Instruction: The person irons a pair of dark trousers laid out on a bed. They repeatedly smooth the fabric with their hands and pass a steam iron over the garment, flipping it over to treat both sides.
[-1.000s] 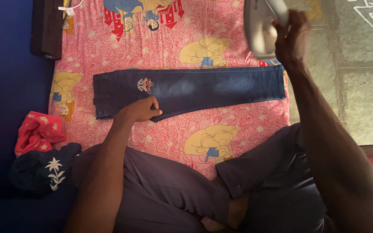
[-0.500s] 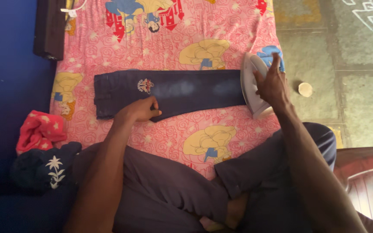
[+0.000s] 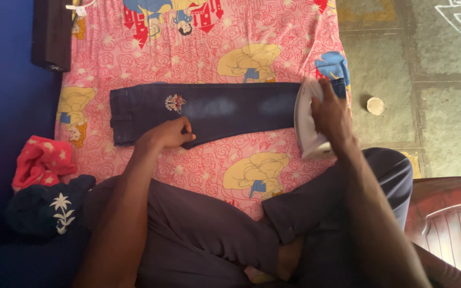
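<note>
A small pair of dark blue jeans (image 3: 214, 109) lies folded lengthwise across a pink cartoon-print sheet (image 3: 198, 48). My left hand (image 3: 169, 133) presses with closed fingers on the jeans' near edge, below a small embroidered patch. My right hand (image 3: 332, 114) grips the handle of a white clothes iron (image 3: 306, 122), which rests on the right end of the jeans, at the leg hems. My crossed legs in dark trousers fill the bottom of the view.
A red cloth (image 3: 41, 160) and a dark cloth with a white flower (image 3: 46, 208) lie at the left. A dark block (image 3: 52, 34) sits at the top left. A small round object (image 3: 375, 105) lies on the grey floor at the right. A chair (image 3: 449, 229) stands at the lower right.
My right hand brought the iron down from the upper right and set it on the right end of the jeans. My left hand stayed in place.
</note>
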